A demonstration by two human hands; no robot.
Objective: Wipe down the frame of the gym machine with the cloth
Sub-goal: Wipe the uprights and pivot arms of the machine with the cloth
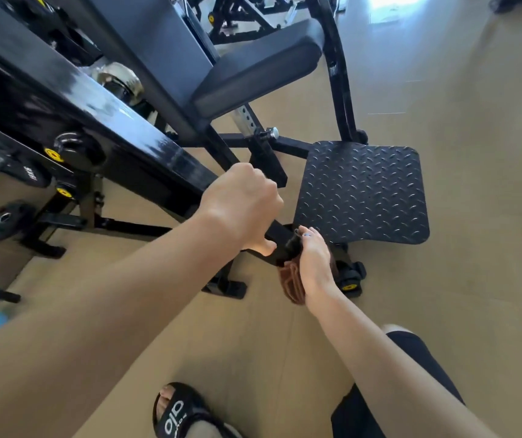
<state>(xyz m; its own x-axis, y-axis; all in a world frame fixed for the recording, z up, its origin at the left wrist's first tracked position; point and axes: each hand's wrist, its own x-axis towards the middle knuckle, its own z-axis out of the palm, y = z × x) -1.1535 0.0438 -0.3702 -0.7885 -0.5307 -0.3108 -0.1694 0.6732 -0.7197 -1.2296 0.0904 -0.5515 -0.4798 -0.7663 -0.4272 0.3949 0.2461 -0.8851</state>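
The cloth (291, 284), brown and bunched in the right hand (315, 263) at five o'clock from the left hand (242, 207) gripping the frame (120, 128) — could snag the bar's end and slip loose.

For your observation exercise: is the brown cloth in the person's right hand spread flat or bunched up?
Bunched up. The brown cloth hangs in thick folds under the right hand, which grips it against the low end of the black metal frame.
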